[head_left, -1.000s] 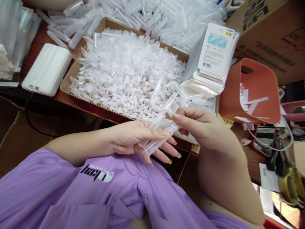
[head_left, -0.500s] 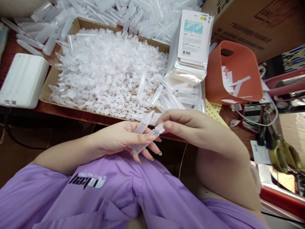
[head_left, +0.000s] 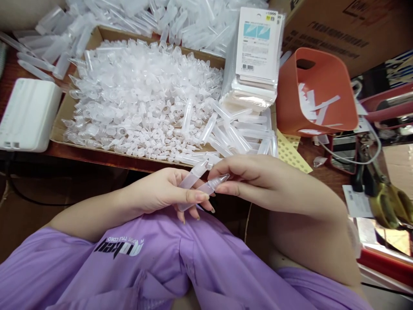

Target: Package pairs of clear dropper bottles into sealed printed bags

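Note:
My left hand (head_left: 180, 191) is closed around two slim, translucent plastic squeeze tubes. The lower tube (head_left: 195, 199) lies under the thumb and slants up to the right, with a clear pointed cap (head_left: 221, 181) on its end. Above it, the other tube (head_left: 192, 176) rests against the fingers, its narrow end near the right fingertips. My right hand (head_left: 247, 176) has thumb and forefinger closed at the pointed cap. Just beyond the hands stands a shallow cardboard tray (head_left: 61, 118) heaped with clear caps (head_left: 138, 82), small white nozzles (head_left: 146, 140) and several capped tubes (head_left: 237, 135).
Loose empty tubes (head_left: 190, 23) are piled behind the tray. A stack of packaged cards (head_left: 258, 47) stands at its right, beside an orange bin (head_left: 325, 116) holding paper strips. A white box-shaped device (head_left: 29, 114) sits left; scissors (head_left: 385, 202) lie right.
The lower tube now shows a clear pointed cap at its end, where a blunt end showed before. The right fingers stay at that end, and the view has shifted slightly.

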### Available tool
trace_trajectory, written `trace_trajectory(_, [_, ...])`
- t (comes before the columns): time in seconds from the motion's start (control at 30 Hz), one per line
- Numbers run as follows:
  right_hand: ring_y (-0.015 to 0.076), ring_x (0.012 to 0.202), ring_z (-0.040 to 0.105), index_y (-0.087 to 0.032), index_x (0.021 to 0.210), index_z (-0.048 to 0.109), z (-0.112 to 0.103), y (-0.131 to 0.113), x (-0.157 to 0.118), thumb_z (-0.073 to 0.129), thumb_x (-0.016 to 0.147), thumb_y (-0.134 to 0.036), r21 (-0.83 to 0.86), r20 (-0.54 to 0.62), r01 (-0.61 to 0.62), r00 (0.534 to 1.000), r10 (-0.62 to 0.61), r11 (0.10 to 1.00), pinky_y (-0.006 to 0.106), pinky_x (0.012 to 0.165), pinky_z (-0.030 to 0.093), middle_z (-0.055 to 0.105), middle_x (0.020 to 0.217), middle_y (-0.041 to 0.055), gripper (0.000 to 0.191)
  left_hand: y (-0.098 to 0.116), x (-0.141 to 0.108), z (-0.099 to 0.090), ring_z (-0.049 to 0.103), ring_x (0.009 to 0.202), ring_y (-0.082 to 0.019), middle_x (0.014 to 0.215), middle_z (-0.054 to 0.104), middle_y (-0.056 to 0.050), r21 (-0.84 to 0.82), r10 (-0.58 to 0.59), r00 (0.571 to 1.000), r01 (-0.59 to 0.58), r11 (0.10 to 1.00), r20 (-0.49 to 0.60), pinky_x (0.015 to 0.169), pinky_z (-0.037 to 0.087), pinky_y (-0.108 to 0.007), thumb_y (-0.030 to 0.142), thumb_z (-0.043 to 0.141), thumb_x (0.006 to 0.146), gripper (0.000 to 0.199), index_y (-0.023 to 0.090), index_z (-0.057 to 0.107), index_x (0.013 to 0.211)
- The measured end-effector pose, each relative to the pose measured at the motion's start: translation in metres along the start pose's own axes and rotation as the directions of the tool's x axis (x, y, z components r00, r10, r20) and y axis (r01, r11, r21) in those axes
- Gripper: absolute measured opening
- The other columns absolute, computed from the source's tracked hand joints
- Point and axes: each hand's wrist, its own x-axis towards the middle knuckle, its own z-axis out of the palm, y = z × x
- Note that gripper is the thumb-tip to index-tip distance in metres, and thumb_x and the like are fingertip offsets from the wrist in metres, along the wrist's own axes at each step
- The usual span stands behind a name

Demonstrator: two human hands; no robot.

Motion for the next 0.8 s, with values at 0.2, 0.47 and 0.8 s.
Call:
trace_trajectory(0.2, [0.014, 0.071, 0.065, -0.02, 0.086, 0.067, 0.009, 0.0, -0.002, 0.052, 0.094, -0.043, 0.043, -0.086, -0.063, 0.994, 0.066, 0.997, 0.025, 0.059, 0.047, 0.071, 0.082, 0.003, 0.028, 0.003, -0.002, 0.001, 0.066, 0.067, -0.009, 0.082, 0.075, -0.004, 0.083, 0.068, 0.994, -0.061, 0.995, -0.088, 0.057, 0.053, -0.015, 0.033, 0.076, 0.079, 0.017, 0.016, 0.076, 0.085])
trace_trajectory(0.47, [0.0106, 0.076, 0.067, -0.019, 0.094, 0.067, 0.015, -0.001, -0.007, 0.059, 0.09, -0.023, -0.006, -0.223, 0.023, 0.974, -0.024, 1.0, 0.02, 0.066, 0.049, 0.073, 0.086, 0.0005, 0.01, 0.005, 0.005, 0.002, 0.065, 0.067, -0.01, 0.079, 0.073, -0.003, 0.137, 0.029, 0.993, -0.013, 0.991, -0.113, 0.056, 0.051, -0.018, 0.034, 0.077, 0.078, 0.02, 0.014, 0.074, 0.081])
trace_trajectory(0.8, [0.0133, 0.086, 0.069, -0.026, 0.125, 0.057, 0.052, 0.014, -0.012, 0.061, 0.09, -0.046, 0.548, -0.442, 0.098, 0.877, 0.188, 0.83, 0.025, 0.075, 0.055, 0.07, 0.103, 0.0024, 0.04, 0.011, 0.005, 0.016, 0.07, 0.068, -0.01, 0.085, 0.076, -0.002, 0.029, 0.138, 0.989, -0.137, 0.99, -0.046, 0.067, 0.054, -0.02, 0.037, 0.07, 0.086, 0.02, 0.017, 0.072, 0.088])
